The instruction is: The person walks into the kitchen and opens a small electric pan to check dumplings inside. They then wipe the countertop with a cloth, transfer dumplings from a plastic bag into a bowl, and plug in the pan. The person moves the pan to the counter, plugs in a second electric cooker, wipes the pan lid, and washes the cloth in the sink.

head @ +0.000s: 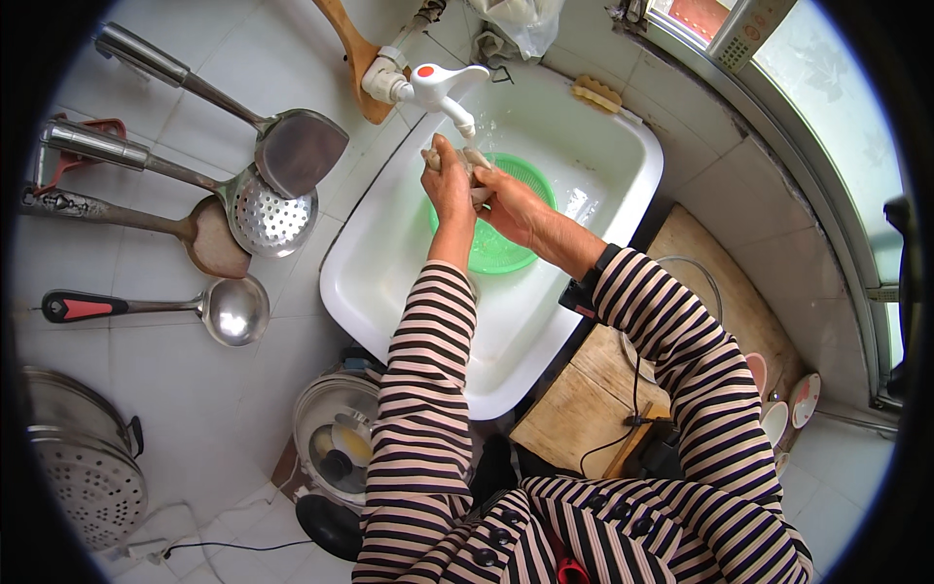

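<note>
My left hand (450, 186) and my right hand (511, 203) are together under the spout of a white plastic tap (445, 91), both gripping a pale, greyish-beige item (478, 175) that looks soft. The fingers hide much of it, so its kind cannot be told. Drops of water splash beside the spout. Below the hands, a green plastic strainer basket (503, 257) sits in the white sink (394, 292), with some water visible in and around it.
Spatulas (300, 153), a skimmer (273, 219) and a ladle (235, 310) hang on the tiled wall at left. A yellow sponge (597, 93) lies on the sink's far rim. Wooden boards (584, 394) and bowls (773, 422) are at right; a lidded pot (332, 409) stands lower left.
</note>
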`<control>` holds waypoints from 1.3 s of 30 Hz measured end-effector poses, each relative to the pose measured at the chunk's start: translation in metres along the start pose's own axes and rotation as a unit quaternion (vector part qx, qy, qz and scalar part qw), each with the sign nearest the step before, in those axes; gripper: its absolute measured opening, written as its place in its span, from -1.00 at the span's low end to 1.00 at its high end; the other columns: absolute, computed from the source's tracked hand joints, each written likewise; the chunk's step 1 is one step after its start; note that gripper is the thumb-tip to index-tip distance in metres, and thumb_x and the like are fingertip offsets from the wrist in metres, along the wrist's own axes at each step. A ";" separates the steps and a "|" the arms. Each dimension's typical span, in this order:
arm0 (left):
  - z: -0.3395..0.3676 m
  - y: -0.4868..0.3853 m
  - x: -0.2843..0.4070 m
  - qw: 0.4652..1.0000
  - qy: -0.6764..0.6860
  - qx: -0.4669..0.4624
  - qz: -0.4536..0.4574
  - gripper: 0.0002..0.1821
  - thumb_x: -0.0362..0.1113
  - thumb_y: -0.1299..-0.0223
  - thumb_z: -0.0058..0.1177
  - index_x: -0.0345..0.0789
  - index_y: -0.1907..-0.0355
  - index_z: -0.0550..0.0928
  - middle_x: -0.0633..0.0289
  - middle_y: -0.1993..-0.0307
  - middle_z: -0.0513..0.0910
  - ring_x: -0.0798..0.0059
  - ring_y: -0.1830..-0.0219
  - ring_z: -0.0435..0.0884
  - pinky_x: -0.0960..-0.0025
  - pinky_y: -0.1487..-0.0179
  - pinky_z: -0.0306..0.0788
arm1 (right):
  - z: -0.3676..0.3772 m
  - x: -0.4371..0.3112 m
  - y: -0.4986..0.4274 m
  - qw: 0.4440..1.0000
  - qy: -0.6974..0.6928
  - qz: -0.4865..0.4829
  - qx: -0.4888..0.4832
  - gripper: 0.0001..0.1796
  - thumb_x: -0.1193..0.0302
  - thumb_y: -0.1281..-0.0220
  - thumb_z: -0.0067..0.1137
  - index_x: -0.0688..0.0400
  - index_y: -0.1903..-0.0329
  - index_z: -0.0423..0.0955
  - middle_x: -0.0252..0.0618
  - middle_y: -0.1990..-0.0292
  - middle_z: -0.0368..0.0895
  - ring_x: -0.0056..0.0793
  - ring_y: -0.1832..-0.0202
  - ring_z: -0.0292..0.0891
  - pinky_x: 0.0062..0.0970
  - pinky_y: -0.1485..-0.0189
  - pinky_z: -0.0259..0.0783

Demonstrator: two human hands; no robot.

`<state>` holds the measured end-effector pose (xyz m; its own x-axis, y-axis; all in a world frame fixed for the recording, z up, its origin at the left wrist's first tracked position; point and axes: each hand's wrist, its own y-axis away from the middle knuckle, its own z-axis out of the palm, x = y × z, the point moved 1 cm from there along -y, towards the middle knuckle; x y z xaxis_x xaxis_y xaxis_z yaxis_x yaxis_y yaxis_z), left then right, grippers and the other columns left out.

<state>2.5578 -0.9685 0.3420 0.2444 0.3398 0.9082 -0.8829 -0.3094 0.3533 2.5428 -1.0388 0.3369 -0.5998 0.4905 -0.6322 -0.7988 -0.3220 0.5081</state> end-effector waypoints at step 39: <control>0.004 -0.008 -0.005 0.992 0.113 0.050 0.013 -0.52 -0.06 -0.26 -0.23 -0.39 -0.07 0.34 0.10 0.15 0.50 0.37 0.16 0.52 0.42 0.13 0.42 | 0.002 -0.016 -0.001 0.994 0.075 -0.024 -0.069 -0.57 0.29 -0.35 -0.36 -0.02 -0.25 0.11 -0.29 -0.15 0.19 -0.46 -0.11 0.12 -0.32 -0.23 0.01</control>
<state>2.5649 -0.9712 0.3351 0.1155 0.5178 0.8477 -0.8412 -0.4028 0.3607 2.5536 -1.0445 0.3473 -0.5517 0.3849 -0.7399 -0.8196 -0.4146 0.3954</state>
